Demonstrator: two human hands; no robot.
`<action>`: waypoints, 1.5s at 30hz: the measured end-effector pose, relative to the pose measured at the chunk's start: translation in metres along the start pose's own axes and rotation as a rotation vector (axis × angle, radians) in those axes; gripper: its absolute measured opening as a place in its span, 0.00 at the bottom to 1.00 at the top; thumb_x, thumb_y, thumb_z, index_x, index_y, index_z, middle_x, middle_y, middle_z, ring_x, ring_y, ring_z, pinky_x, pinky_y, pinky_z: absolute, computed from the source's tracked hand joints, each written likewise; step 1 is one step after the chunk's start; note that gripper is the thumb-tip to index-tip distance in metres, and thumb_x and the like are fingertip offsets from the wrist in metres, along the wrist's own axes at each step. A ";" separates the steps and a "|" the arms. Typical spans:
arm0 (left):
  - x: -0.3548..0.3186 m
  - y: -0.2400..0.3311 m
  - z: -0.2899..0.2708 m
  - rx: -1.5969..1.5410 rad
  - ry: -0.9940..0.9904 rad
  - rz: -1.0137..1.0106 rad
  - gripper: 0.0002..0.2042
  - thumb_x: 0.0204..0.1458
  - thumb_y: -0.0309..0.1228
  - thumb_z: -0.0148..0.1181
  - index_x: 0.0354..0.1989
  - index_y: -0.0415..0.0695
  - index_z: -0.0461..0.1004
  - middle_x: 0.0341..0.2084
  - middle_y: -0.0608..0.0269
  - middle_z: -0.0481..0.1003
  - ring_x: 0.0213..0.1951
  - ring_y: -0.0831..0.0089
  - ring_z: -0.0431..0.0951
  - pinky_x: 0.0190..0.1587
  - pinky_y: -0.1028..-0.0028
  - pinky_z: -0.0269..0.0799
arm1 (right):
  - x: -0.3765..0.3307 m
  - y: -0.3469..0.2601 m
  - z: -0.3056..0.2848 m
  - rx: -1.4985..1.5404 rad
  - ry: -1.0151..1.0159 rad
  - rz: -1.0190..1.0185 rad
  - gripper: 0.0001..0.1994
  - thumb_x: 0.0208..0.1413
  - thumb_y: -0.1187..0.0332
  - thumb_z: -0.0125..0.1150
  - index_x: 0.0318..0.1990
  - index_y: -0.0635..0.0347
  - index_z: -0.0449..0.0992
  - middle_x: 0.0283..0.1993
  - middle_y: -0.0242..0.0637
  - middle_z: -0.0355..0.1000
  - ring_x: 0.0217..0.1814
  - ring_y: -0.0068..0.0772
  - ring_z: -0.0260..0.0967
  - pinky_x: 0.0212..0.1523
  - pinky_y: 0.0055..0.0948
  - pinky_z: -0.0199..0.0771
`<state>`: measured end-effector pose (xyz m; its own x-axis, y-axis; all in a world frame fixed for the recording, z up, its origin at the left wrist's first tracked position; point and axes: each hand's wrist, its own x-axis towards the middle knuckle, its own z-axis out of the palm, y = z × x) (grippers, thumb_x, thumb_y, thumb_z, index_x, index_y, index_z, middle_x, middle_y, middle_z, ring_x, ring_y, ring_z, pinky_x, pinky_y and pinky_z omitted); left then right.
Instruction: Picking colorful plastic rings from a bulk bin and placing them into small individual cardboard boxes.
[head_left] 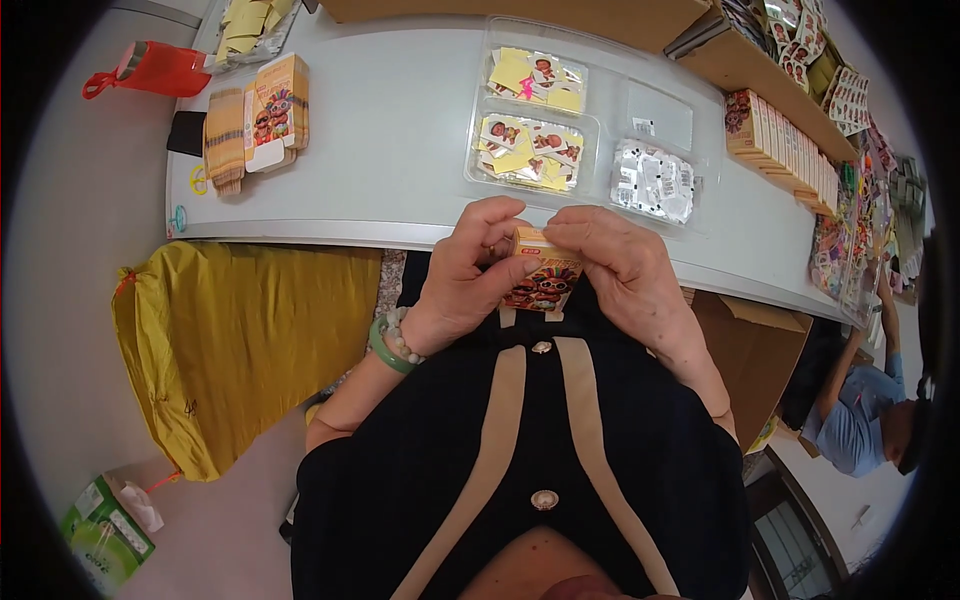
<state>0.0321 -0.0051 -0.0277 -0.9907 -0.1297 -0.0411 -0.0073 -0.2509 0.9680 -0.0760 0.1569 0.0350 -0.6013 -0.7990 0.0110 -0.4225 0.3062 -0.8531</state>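
Left hand (468, 272) and right hand (622, 268) both closed around a small printed carton (543, 274), held between them just off the near edge of the white table (390, 140). Fingers of both hands pinch the carton's top end. Directly beyond the hands: clear plastic tray (600, 115) holding yellow printed cards (530, 148). Far beyond the left hand: stack of flattened cartons (256, 125).

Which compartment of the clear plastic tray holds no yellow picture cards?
The right-hand compartment of the clear plastic tray: it holds silvery-white packets, while both left compartments hold yellow picture cards.
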 end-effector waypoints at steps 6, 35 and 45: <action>0.000 0.003 -0.001 0.026 0.011 -0.053 0.21 0.51 0.18 0.58 0.55 0.40 0.64 0.39 0.61 0.75 0.38 0.82 0.74 0.40 0.81 0.71 | -0.004 0.009 0.002 0.080 -0.058 0.056 0.15 0.48 0.87 0.52 0.44 0.64 0.75 0.45 0.44 0.72 0.49 0.40 0.71 0.49 0.28 0.69; 0.027 0.032 -0.012 0.002 -0.095 -0.163 0.22 0.52 0.31 0.60 0.55 0.40 0.67 0.51 0.57 0.68 0.52 0.71 0.68 0.53 0.73 0.65 | -0.014 0.023 -0.023 0.247 0.092 0.084 0.13 0.54 0.70 0.58 0.47 0.58 0.71 0.48 0.41 0.71 0.49 0.40 0.70 0.50 0.31 0.68; 0.021 0.037 -0.012 -0.144 -0.219 -0.292 0.36 0.45 0.32 0.67 0.62 0.37 0.56 0.59 0.55 0.61 0.60 0.66 0.63 0.61 0.68 0.57 | 0.019 0.027 -0.017 -0.060 -0.162 -0.005 0.11 0.52 0.70 0.58 0.43 0.59 0.72 0.37 0.43 0.72 0.40 0.48 0.70 0.42 0.36 0.71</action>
<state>0.0124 -0.0292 0.0046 -0.9553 0.1714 -0.2409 -0.2898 -0.3812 0.8779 -0.1100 0.1589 0.0211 -0.4841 -0.8720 -0.0727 -0.4676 0.3281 -0.8208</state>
